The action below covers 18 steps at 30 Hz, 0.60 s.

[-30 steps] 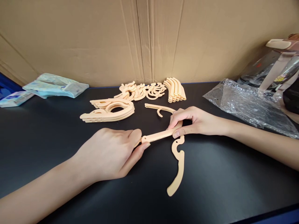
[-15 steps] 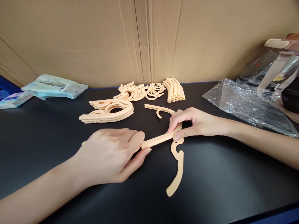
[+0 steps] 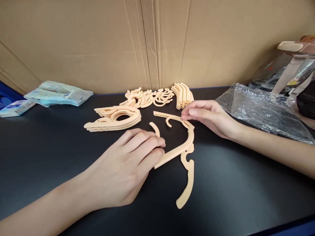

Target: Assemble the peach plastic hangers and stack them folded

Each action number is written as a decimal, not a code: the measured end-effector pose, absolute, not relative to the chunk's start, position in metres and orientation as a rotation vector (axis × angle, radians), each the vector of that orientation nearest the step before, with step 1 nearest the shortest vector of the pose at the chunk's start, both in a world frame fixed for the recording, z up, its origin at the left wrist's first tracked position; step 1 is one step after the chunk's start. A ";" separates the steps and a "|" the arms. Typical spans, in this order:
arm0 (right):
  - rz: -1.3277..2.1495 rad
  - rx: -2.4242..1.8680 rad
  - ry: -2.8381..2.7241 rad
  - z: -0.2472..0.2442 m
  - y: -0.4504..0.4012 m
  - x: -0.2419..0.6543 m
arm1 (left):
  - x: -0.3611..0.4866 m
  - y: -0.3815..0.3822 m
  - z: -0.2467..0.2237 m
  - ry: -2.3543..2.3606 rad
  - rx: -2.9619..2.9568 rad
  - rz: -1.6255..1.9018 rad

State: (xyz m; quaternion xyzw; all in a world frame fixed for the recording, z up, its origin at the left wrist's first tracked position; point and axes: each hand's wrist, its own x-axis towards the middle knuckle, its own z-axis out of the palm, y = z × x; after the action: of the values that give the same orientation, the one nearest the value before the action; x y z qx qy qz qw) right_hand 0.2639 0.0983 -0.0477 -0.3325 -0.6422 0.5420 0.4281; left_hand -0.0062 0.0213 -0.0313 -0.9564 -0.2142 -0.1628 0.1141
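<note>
My left hand (image 3: pixel 130 164) is closed, fingers curled, around a slim curved hanger piece (image 3: pixel 155 128) whose end shows above the fingers; the rest is hidden. By its fingertips is the end of a bent hollow hanger tube (image 3: pixel 177 150); I cannot tell whether they touch. My right hand (image 3: pixel 208 116) has loosely bent, slightly parted fingers, the tips over a hanger arm with a small hook (image 3: pixel 169 117). That arm lies beside the tube's upper end. A flat hanger arm with a notch (image 3: pixel 188 183) points towards me, its far end beside the tube.
Stacked hanger arms (image 3: pixel 113 123), a heap of hooks (image 3: pixel 162 97) and a bundle of curved tubes (image 3: pixel 182 95) lie farther back. Tissue packs (image 3: pixel 59 93) are at left. At right are clear plastic film (image 3: pixel 256 113) and a transparent jug (image 3: pixel 268 73). Cardboard (image 3: pixel 98 46) stands behind the black table.
My right hand has let go of the tube and moved up to the hooked arm. My left hand has turned and come off the tube's end, with a curved piece now showing above it.
</note>
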 end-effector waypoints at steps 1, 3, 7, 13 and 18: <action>1.296 -0.852 -1.534 -0.049 0.099 0.263 | -0.007 0.022 -0.032 -0.654 -2.813 -0.471; 1.238 -0.909 -1.521 -0.051 0.100 0.262 | -0.010 0.023 -0.034 -0.723 -2.839 -0.441; 1.212 -1.020 -1.693 -0.051 0.102 0.262 | -0.013 0.026 -0.037 -0.809 -2.888 -0.391; 1.146 -1.029 -1.838 -0.048 0.100 0.261 | -0.013 0.030 -0.038 -0.809 -2.936 -0.596; 1.126 -1.031 -1.902 -0.046 0.098 0.260 | -0.012 0.028 -0.038 -0.937 -2.902 -0.681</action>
State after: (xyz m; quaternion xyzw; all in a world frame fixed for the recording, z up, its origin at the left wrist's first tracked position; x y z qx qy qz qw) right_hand 0.2602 0.0982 -0.0457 -0.3969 -0.7321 0.4336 0.3442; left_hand -0.0118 0.0280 -0.0376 -0.9288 -0.2998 -0.2178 0.0086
